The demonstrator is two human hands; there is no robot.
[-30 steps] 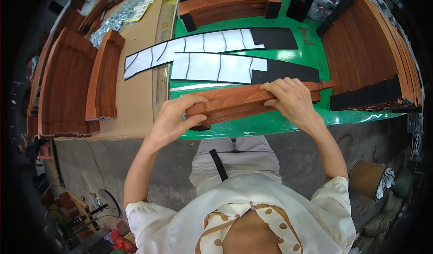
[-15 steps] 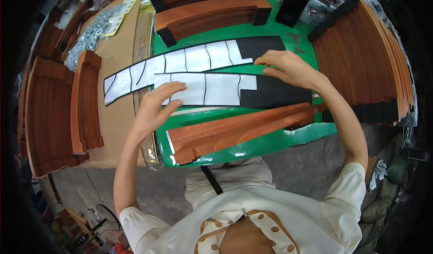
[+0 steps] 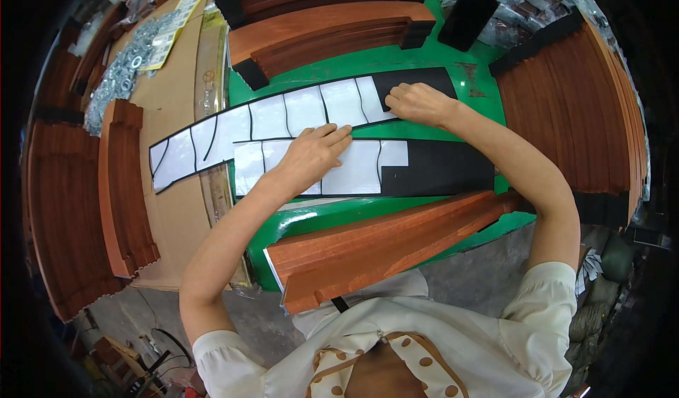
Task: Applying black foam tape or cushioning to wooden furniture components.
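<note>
Two dark strips lie one beyond the other, faced with white paper panels that black lines divide; their right ends are bare black. On the far strip (image 3: 250, 121), my right hand (image 3: 419, 106) is closed in a pinch at the tab end of the white paper (image 3: 370, 101). The fingers cover that tab. My left hand (image 3: 316, 153) lies open and flat, palm down, its fingertips at the far strip's near edge and its palm over the near strip (image 3: 442, 168). Nearer me is a reddish-brown moulded wooden piece (image 3: 389, 244), set at a slant.
A curved wooden piece (image 3: 325, 34) with black ends stands at the back of the green tabletop (image 3: 481, 94). Stacked wooden panels (image 3: 566, 115) rise at the right, near a black phone (image 3: 467, 18). Metal rings (image 3: 131, 66) and a wooden moulding (image 3: 125, 193) sit left on cardboard.
My left hand has gone right and come down flat across the strips. The right hand's fingers have closed at the far strip's white tab. The whole view has shifted slightly.
</note>
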